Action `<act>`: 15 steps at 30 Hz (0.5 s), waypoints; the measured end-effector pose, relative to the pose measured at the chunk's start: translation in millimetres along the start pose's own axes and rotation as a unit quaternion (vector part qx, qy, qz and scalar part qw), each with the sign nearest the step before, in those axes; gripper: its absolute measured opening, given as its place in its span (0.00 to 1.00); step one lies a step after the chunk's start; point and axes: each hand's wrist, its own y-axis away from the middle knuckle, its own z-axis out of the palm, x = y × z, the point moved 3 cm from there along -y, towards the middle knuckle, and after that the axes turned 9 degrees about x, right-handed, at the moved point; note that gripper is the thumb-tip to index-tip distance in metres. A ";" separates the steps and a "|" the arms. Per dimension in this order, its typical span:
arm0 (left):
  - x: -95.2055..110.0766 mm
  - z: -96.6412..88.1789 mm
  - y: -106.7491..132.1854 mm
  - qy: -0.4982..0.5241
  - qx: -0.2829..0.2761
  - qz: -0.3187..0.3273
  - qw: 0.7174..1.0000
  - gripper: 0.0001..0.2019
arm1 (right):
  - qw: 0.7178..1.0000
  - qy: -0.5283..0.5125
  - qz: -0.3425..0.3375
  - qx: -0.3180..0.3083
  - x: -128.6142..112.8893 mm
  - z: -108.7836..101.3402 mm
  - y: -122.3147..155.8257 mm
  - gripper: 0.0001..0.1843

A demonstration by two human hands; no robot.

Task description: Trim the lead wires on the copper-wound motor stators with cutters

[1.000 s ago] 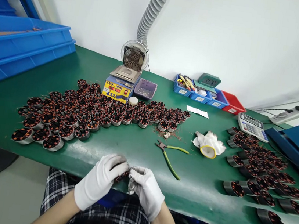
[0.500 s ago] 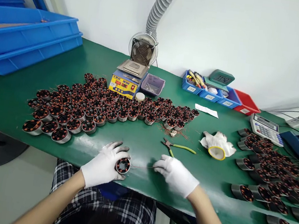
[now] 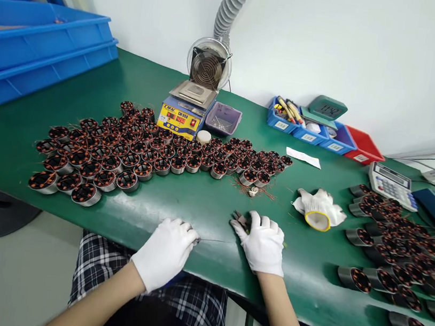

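My left hand, in a white glove, is closed at the front of the green bench. The wound motor stator it was holding is now covered by the hand. A thin wire sticks out to the right from its fingertips. My right hand, also gloved, has its fingers curled over the diagonal cutters. The dark jaws show to the left of the thumb, while most of the green handles are hidden under the palm.
Many wound stators stand in a cluster on the left, more on the right. Behind are a yellow-blue solder pot, a purple tray and small bins. A spare glove lies beyond my right hand, near wire scraps.
My left hand has turned over, covering the stator. The right hand has left the wire, moved slightly up and right, and taken hold of the diagonal cutters.
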 end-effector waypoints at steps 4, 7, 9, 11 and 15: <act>-0.7 0.0 0.3 0.014 0.007 -0.006 1.000 0.12 | 0.999 0.002 0.036 -0.031 1.8 -0.4 3.5 0.27; 0.2 -0.4 0.5 0.029 0.012 -0.012 0.999 0.11 | 0.993 -0.028 0.109 -0.041 0.2 -2.4 9.8 0.17; 0.8 -0.3 0.9 0.031 0.016 -0.015 0.999 0.12 | 0.984 -0.077 0.152 -0.048 -2.5 -7.4 18.5 0.12; 1.1 0.6 1.3 0.025 0.020 -0.015 0.999 0.11 | 0.969 -0.174 0.160 -0.076 -8.4 -15.1 30.2 0.14; 0.8 4.4 1.6 0.008 0.026 -0.014 1.000 0.11 | 0.865 -0.419 0.092 -0.260 -31.1 -35.0 53.8 0.12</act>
